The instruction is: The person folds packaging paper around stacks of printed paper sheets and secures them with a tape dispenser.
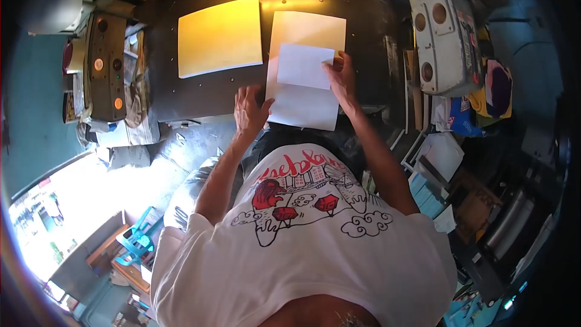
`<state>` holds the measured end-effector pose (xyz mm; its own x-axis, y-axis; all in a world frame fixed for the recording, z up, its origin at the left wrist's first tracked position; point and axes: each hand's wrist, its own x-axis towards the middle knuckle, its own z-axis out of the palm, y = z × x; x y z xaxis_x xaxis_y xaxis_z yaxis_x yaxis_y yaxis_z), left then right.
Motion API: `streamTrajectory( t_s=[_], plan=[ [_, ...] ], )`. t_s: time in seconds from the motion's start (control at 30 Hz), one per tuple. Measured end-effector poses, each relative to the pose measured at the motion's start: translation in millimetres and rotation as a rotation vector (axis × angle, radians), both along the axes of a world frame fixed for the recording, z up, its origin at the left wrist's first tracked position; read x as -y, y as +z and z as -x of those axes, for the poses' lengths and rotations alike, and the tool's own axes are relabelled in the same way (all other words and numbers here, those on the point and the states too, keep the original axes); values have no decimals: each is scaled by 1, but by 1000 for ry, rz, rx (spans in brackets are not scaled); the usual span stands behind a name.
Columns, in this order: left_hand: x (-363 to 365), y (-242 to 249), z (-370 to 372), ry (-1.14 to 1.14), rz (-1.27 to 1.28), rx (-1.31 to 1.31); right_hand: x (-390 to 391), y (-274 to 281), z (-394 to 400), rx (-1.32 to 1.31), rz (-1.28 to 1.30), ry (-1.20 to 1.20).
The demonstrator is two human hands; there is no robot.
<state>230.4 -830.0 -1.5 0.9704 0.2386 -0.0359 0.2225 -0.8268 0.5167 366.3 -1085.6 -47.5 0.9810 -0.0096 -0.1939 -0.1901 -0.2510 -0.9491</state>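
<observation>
On dark worktable point(206, 94), yellow sheet point(219, 36) (cluttered machines point(442, 27) alongside), white paper point(305, 69).

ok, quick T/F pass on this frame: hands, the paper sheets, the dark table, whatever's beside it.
1. The right hand touches the small white sheet. True.
2. The small white sheet lies on the yellow sheet. False: it lies on the larger white sheet; the yellow sheet lies apart, further left in the image.
3. The left hand rests at the larger white sheet's lower left edge. True.
4. Both hands hold the yellow sheet. False: neither touches it.
5. The sheets lie on a dark table. True.
6. The left hand is closed in a fist. False: its fingers are spread flat.
</observation>
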Motion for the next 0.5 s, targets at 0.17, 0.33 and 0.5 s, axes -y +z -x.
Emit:
streamTrajectory(
  t_s=[0.17, 0.33, 0.5],
  plan=[
    [13, -26, -39, -169, 514, 113, 12, 38, 26, -178, -269, -9],
    [20, -38, -54, -326, 431, 70, 11, 35, 49, -92, -306, 34],
    [19, -26, -54, -315, 553, -10, 12, 33, 50, -106, -357, 34]
  ],
)
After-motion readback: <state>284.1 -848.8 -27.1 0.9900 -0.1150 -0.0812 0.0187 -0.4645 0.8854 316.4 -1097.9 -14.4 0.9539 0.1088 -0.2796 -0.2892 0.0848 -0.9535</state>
